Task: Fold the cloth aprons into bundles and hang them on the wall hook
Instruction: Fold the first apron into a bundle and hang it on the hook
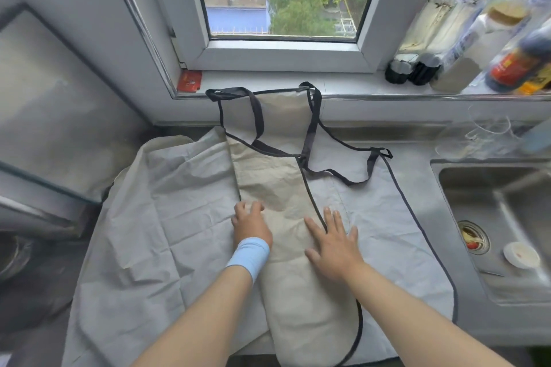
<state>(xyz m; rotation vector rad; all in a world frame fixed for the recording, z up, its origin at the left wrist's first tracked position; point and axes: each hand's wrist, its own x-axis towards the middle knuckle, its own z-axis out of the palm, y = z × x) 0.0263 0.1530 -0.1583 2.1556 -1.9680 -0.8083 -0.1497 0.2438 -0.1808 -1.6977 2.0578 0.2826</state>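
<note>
A beige apron (283, 188) with dark trim lies folded lengthwise into a narrow strip on the counter, its bib leaning up against the window ledge. Its dark straps (343, 164) loop out to the right. Under it a pale grey apron (167, 217) is spread flat and creased. My left hand (250, 222), with a light blue wristband, rests fingers curled on the strip's left edge. My right hand (331, 238) presses flat, fingers spread, on the strip's right trimmed edge. No wall hook is in view.
A steel sink (465, 194) with a drain and a small white dish (521, 255) lies to the right. Bottles and jars (483, 39) crowd the window ledge at the right. A red packet (189, 80) sits on the ledge's left. A stove top (44, 128) is at left.
</note>
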